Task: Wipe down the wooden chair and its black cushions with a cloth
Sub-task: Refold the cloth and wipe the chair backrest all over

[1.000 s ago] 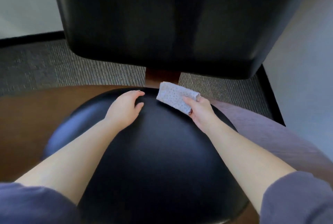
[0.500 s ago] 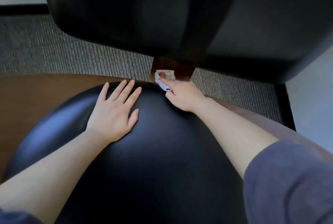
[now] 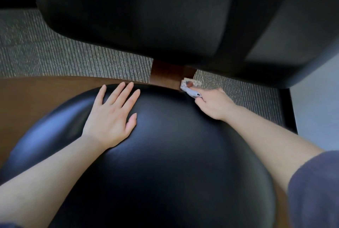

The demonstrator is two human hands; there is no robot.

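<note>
My right hand pinches the cloth, now shifted across the wooden post to its right edge (front judged wiped); left hand stays flat, fingers straight, on the seat cushion.

This looks like an office or a waiting room. The floor has thin grey striped carpet. A black baseboard runs along a plain pale wall. The wooden chair has shiny black cushions.
</note>
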